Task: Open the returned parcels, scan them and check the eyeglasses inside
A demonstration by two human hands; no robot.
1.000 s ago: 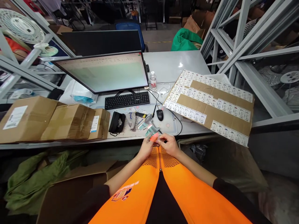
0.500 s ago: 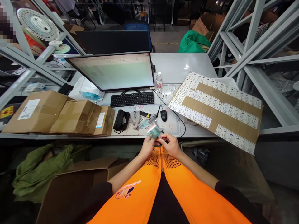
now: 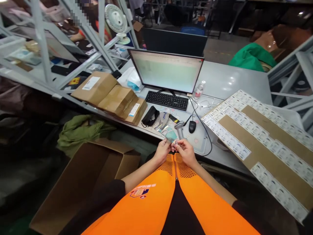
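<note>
Just above the desk's front edge, my left hand (image 3: 163, 152) and my right hand (image 3: 186, 152) meet, fingers pinched close together. Between them is a small clear plastic bag (image 3: 170, 134) with a greenish tint; my left hand grips its near edge. My right fingertips pinch at the same spot, where a small shiny bit shows, and what it is I cannot make out. Right behind the bag lies a grey barcode scanner (image 3: 179, 128). Other small clear packets (image 3: 162, 120) lie to the left, beside a black zip case (image 3: 150, 116).
A computer mouse (image 3: 192, 126), a keyboard (image 3: 167, 100), a monitor (image 3: 168, 71) and a water bottle (image 3: 199, 90) stand on the desk. Cardboard boxes (image 3: 114, 98) line the left. A label-covered cardboard sheet (image 3: 264, 133) juts over the right edge. An open carton (image 3: 80, 182) sits below left.
The view has turned left, so the desk appears shifted right and tilted. The hands stay together at the bag; it sits lower between the fingers, and the scanner behind shows more plainly.
</note>
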